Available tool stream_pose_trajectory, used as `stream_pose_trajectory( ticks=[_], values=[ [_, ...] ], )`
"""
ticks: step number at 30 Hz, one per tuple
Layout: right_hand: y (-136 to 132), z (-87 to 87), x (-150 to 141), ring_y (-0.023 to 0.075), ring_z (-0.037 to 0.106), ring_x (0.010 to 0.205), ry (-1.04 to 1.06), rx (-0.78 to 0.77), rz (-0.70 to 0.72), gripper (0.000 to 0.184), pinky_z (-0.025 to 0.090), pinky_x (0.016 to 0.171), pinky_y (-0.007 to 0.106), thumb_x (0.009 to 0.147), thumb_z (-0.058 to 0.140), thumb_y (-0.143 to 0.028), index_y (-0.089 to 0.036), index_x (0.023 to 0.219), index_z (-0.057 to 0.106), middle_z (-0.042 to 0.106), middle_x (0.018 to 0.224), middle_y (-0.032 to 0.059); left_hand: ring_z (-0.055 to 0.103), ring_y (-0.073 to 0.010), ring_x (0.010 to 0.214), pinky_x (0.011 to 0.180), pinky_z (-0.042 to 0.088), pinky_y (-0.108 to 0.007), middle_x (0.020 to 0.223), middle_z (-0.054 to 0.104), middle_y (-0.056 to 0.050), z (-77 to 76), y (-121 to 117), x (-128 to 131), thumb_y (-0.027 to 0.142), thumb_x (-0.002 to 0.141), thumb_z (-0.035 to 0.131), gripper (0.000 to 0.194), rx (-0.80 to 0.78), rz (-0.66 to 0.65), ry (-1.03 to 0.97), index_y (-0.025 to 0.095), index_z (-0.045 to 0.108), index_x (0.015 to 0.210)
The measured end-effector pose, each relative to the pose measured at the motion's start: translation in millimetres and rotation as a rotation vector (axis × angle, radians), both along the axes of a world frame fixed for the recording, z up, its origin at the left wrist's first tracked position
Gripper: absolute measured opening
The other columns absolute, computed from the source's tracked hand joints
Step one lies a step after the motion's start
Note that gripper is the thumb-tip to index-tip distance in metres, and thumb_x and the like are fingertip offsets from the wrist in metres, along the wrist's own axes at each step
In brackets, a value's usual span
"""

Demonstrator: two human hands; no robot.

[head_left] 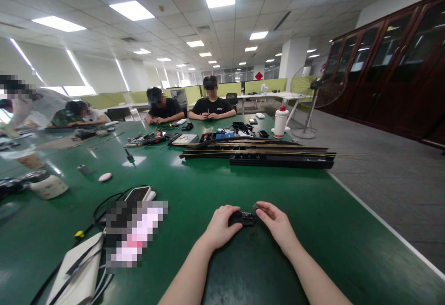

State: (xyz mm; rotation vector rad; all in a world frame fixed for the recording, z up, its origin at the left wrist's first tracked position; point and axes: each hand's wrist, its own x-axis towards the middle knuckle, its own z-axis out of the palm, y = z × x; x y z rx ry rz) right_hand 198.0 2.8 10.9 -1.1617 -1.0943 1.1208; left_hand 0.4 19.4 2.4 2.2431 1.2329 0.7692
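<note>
On the green table (194, 184) in front of me lies a small black open casing (245, 219) with fine parts showing inside. My left hand (223, 224) grips its left end, thumb at the near side and fingers at the far side. Just past the casing's right end, my right hand (276, 221) pinches a tiny dark piece (256, 206) between thumb and fingertips. The piece is too small to name. It is close to the casing's right corner; whether they touch I cannot tell.
Long black rails (281, 160) with thin yellowish rods lie across the table beyond my hands. A white bottle (281, 122) with a red cap stands at the right. Left are a white box (76, 268), cables and a cup (48, 187). Several people sit opposite.
</note>
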Motion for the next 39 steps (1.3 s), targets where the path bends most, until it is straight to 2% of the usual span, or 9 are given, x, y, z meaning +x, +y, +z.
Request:
stream_pose_trajectory(
  ticks=[8,17,22,35,39],
  values=[
    [0.4,5.0,1.3,0.0226,0.063,0.092,0.149,-0.044,-0.120,0.043,0.044,0.091,0.038,0.054,0.076,-0.046,-0.020,0.087,0.067,0.071,0.091,0.0056,0.051,-0.0227,0.102,0.091,0.039,-0.037,0.109,0.059,-0.004,3.0,-1.0,0.7,0.026,0.073,0.063,0.042,-0.008,0.004,-0.002,0.024,0.054,0.114],
    [2.8,-0.8,4.9,0.0192,0.063,0.086,0.315,-0.082,-0.192,0.040,0.049,0.072,0.029,0.054,0.078,-0.040,-0.022,0.087,0.067,0.071,0.089,0.0037,0.051,-0.0227,0.101,0.091,0.039,-0.037,0.108,0.059,-0.004,3.7,-1.8,1.0,0.026,0.073,0.063,0.041,-0.004,0.007,-0.004,0.023,0.055,0.113],
    [2.6,2.4,4.6,0.0173,0.062,0.082,0.389,-0.107,-0.207,0.040,0.049,0.068,0.026,0.051,0.079,-0.040,-0.022,0.084,0.068,0.070,0.088,0.0025,0.051,-0.0226,0.102,0.092,0.039,-0.036,0.109,0.059,-0.004,3.7,-1.5,0.5,0.027,0.073,0.063,0.042,-0.010,0.003,0.007,0.024,0.055,0.114],
    [4.1,-2.3,7.0,0.0234,0.064,0.085,0.276,-0.059,-0.182,0.040,0.052,0.069,0.034,0.057,0.074,-0.048,-0.023,0.087,0.065,0.070,0.091,0.0057,0.051,-0.0229,0.102,0.092,0.039,-0.037,0.109,0.059,-0.004,4.8,-2.0,0.3,0.026,0.074,0.063,0.041,-0.010,0.001,-0.001,0.024,0.055,0.114],
    [3.5,-1.1,5.6,0.0225,0.064,0.083,0.296,-0.074,-0.183,0.041,0.051,0.069,0.034,0.055,0.075,-0.047,-0.022,0.085,0.066,0.070,0.088,0.0056,0.051,-0.0220,0.102,0.092,0.038,-0.036,0.109,0.059,-0.004,5.2,-1.7,0.8,0.025,0.073,0.063,0.042,-0.014,-0.001,-0.004,0.024,0.055,0.114]
  ],
)
